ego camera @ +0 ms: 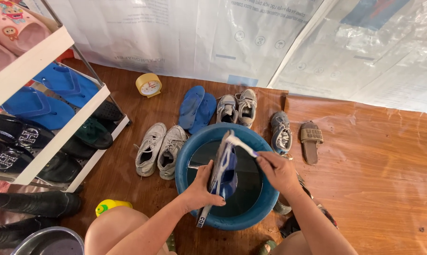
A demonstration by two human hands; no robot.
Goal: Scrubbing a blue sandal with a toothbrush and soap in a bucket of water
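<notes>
My left hand point(201, 189) grips a blue shoe point(225, 172), held on edge with its pale sole up, over a round blue basin point(187, 144) of dark water. My right hand point(277, 170) holds a white toothbrush point(241, 144) by its purple handle, with the bristle end resting on the shoe's sole near the toe. Both forearms reach in from the bottom, above my bare knees.
Around the basin on the wooden floor lie a pair of white sneakers point(159, 148), blue flip-flops point(197, 106), grey sneakers point(237, 107), one grey shoe point(280, 132) and a brown sandal point(311, 140). A white shoe rack point(57, 137) stands left; a yellow clock point(148, 85) sits by the plastic-covered wall.
</notes>
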